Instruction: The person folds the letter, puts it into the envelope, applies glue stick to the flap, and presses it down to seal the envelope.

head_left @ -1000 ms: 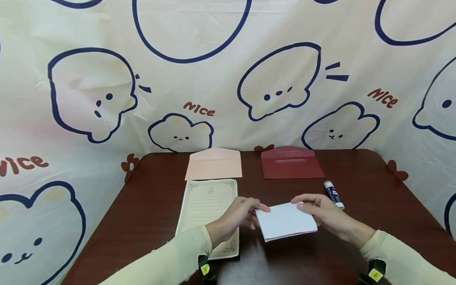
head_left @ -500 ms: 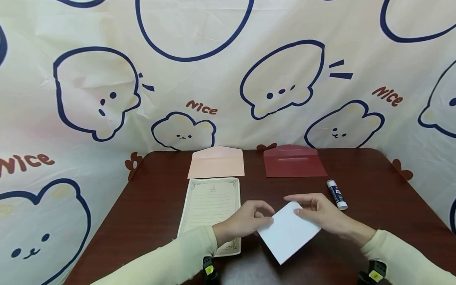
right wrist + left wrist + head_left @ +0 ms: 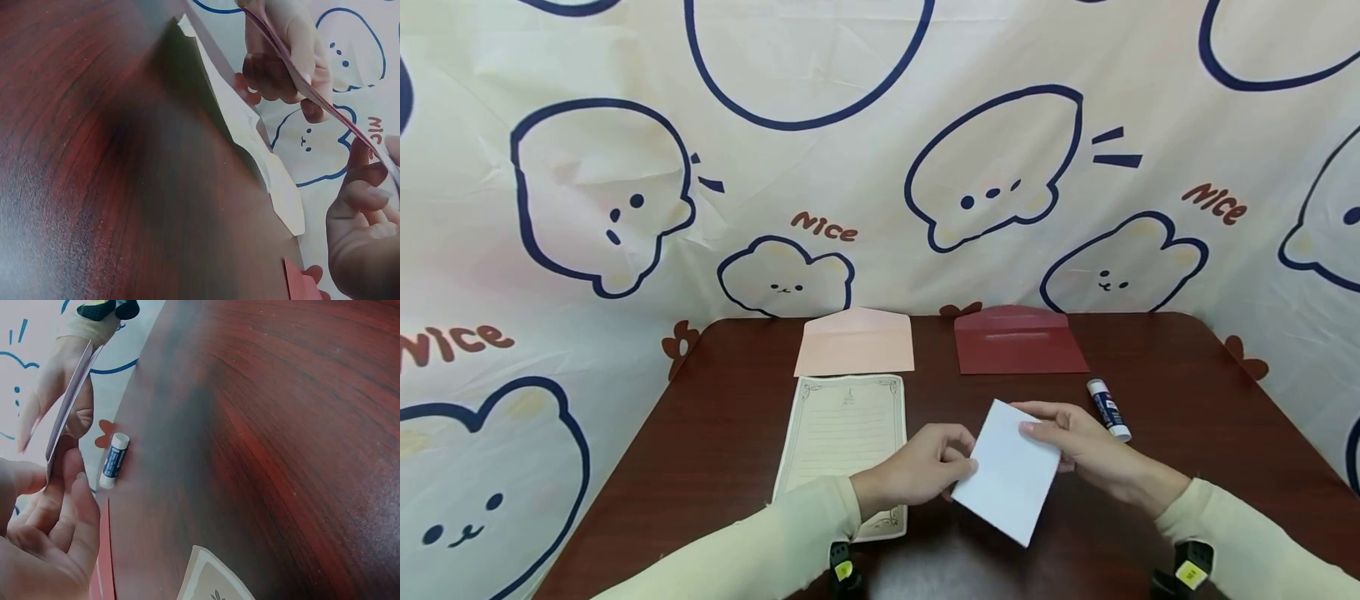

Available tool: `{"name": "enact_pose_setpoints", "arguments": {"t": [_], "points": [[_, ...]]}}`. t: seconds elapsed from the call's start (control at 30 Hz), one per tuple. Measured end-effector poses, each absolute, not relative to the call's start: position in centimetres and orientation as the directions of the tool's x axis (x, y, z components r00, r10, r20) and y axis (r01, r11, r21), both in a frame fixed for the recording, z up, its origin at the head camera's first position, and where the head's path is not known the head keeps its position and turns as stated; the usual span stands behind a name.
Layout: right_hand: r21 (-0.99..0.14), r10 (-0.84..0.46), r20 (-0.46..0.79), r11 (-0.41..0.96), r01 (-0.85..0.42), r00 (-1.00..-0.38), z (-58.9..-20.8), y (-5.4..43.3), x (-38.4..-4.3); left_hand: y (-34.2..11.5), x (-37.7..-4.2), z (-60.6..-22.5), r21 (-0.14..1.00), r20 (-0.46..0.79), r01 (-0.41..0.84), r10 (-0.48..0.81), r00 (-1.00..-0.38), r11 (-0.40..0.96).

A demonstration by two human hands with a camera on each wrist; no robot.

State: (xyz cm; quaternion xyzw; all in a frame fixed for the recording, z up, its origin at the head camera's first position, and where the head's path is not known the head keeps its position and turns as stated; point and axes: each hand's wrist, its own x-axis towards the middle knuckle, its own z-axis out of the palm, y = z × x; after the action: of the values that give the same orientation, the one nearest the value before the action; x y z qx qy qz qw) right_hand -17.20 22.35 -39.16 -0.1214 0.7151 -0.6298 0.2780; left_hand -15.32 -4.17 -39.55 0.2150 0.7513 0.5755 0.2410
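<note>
A folded white card (image 3: 1007,475) is held up above the table between both hands, tilted, one corner pointing down. My left hand (image 3: 917,468) pinches its left edge, thumb on the near face and fingers curled behind. With the thumb on top and fingers underneath, my right hand (image 3: 1088,442) grips the upper right side. Seen edge-on in the left wrist view, the card (image 3: 70,403) shows two layers slightly apart. The right wrist view shows a reddish inner side along the card's edge (image 3: 312,95).
A lined, bordered letter sheet (image 3: 842,425) lies left of the hands, partly under the left forearm. Behind it is a pale pink envelope (image 3: 856,350), with a dark red envelope (image 3: 1021,352) to the right. A glue stick (image 3: 1108,410) lies beyond the right hand on the brown table (image 3: 722,400).
The card has turned from lying sideways to standing tilted on a corner. My left hand has shifted its pinch from the upper left corner to the left edge.
</note>
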Motion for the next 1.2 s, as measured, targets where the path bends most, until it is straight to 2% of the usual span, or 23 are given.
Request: {"name": "enact_pose_setpoints", "arguments": {"t": [0.43,0.77,0.97,1.2], "points": [[-0.969,-0.504,-0.239,0.181,0.170,-0.830,-40.2,21.9,-17.1,-4.3,-15.7,-40.0,0.977,-0.124,-0.014,0.511,-0.851,0.214],[-0.969,-0.497,-0.165,0.245,0.045,-0.852,-41.0,21.1,-16.8,-4.2,-15.4,-40.2,0.982,-0.152,-0.070,0.506,-0.849,0.177],[-0.952,-0.490,-0.085,0.297,-0.075,-0.868,-41.3,21.1,-16.8,-4.1,-15.4,-40.0,0.980,-0.160,-0.074,0.512,-0.844,0.184],[-0.937,-0.411,-0.103,0.345,-0.049,-0.906,-41.0,21.8,-17.2,-3.9,-16.4,-39.4,0.981,-0.150,-0.076,0.457,-0.877,0.176]]}}
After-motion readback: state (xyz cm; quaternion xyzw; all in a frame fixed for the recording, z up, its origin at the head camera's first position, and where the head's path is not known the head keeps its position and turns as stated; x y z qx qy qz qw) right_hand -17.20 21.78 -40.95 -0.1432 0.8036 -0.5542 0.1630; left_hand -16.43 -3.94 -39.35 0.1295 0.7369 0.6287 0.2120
